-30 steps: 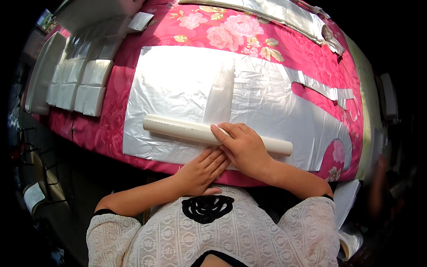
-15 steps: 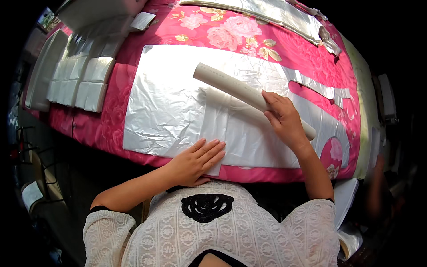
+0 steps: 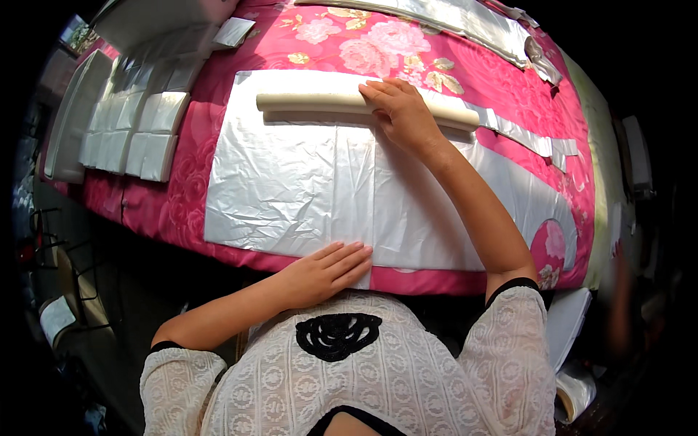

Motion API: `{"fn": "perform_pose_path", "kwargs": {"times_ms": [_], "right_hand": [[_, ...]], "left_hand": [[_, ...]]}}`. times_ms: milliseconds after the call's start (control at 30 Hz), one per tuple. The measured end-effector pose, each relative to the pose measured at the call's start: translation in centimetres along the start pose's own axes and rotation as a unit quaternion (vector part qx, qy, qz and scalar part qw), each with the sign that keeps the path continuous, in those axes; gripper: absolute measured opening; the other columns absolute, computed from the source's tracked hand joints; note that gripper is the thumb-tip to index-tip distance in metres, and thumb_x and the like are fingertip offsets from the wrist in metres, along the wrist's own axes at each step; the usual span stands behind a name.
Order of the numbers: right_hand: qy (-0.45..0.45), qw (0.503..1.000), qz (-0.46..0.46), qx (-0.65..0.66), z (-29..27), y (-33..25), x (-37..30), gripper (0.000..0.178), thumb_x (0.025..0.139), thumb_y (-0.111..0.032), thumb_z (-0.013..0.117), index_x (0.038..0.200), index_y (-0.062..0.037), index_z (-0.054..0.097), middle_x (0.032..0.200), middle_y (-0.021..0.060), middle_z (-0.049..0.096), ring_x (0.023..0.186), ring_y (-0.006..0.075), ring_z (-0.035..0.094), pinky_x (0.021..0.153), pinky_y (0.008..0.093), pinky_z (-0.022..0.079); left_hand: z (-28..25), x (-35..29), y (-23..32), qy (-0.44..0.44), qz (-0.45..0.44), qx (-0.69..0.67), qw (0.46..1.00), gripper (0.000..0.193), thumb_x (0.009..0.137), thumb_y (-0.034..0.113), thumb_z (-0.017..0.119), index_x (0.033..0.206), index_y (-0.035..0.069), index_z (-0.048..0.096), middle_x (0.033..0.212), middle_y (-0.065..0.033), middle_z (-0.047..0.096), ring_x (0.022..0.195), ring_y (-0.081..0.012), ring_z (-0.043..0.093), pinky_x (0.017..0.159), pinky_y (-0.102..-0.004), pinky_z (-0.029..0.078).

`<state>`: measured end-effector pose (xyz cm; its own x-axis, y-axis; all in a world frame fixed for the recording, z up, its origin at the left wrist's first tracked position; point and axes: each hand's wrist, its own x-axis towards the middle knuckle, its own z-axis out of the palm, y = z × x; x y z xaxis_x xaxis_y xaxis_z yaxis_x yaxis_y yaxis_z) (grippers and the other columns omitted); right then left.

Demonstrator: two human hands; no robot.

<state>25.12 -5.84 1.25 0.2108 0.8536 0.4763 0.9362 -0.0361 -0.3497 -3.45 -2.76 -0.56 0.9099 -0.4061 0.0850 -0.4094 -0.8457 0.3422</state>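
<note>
A large silvery-white plastic sheet [image 3: 291, 174] lies flat on a pink flowered tablecloth [image 3: 451, 65]. My right hand [image 3: 400, 112] rests on top of a long cream tube [image 3: 313, 103] lying across the sheet's far edge, fingers spread over it. My left hand [image 3: 323, 272] lies flat, palm down, on the sheet's near edge, pressing it against the table.
Stacks of folded silvery sheets [image 3: 138, 123] lie in rows at the table's left end. More silvery strips [image 3: 465, 22] run along the far edge, and one strip [image 3: 531, 142] lies at the right. A white roll [image 3: 578, 392] sits low at the right. Dark chairs [image 3: 65, 291] stand at the left.
My right hand has pushed the cream tube from the near edge across the sheet to its far edge. The sheet now lies spread flat. My left hand stays on the near edge.
</note>
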Motion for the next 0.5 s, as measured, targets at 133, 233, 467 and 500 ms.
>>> {"fn": "perform_pose_path", "kwargs": {"times_ms": [133,233,467,500], "right_hand": [[-0.077,0.994,-0.022,0.068,-1.4,-2.8,-2.0,0.045,0.066,0.004,0.060,0.110,-0.0088,0.059,0.117,0.0072,0.057,0.114,0.0267,0.047,0.097,0.0368,0.039],[-0.259,0.948,-0.050,0.178,-2.6,-5.9,-6.4,0.052,0.063,0.008,0.054,0.113,-0.0069,0.056,0.122,0.0087,0.053,0.120,0.0287,0.043,0.098,0.0377,0.039],[-0.159,0.977,-0.059,0.127,-2.2,-9.5,-10.4,0.042,0.068,-0.005,0.060,0.110,-0.0014,0.056,0.119,0.0119,0.055,0.112,0.0278,0.050,0.094,0.0367,0.042],[-0.137,0.983,-0.058,0.108,-1.6,-9.5,-10.7,0.040,0.068,-0.005,0.061,0.108,-0.0019,0.057,0.117,0.0114,0.056,0.110,0.0273,0.052,0.092,0.0363,0.043]], "left_hand": [[-0.1,-1.3,-0.6,0.008,0.023,-0.035,0.999,0.045,0.083,0.015,0.043,0.125,-0.001,0.044,0.139,-0.0145,0.035,0.129,-0.0262,0.035,0.107,-0.0400,0.029],[-0.5,-1.4,-1.0,0.042,0.054,-0.066,0.995,0.040,0.080,0.012,0.048,0.118,-0.001,0.051,0.134,-0.0149,0.042,0.124,-0.0277,0.042,0.103,-0.0394,0.036],[-2.1,-0.6,-2.1,0.197,0.047,-0.186,0.962,0.054,0.064,0.010,0.065,0.116,0.001,0.053,0.125,-0.0150,0.050,0.117,-0.0290,0.049,0.096,-0.0390,0.043],[-2.8,-0.3,-2.3,0.175,0.020,-0.149,0.973,0.055,0.063,0.011,0.066,0.116,0.001,0.053,0.125,-0.0150,0.050,0.118,-0.0289,0.048,0.097,-0.0394,0.042]]}}
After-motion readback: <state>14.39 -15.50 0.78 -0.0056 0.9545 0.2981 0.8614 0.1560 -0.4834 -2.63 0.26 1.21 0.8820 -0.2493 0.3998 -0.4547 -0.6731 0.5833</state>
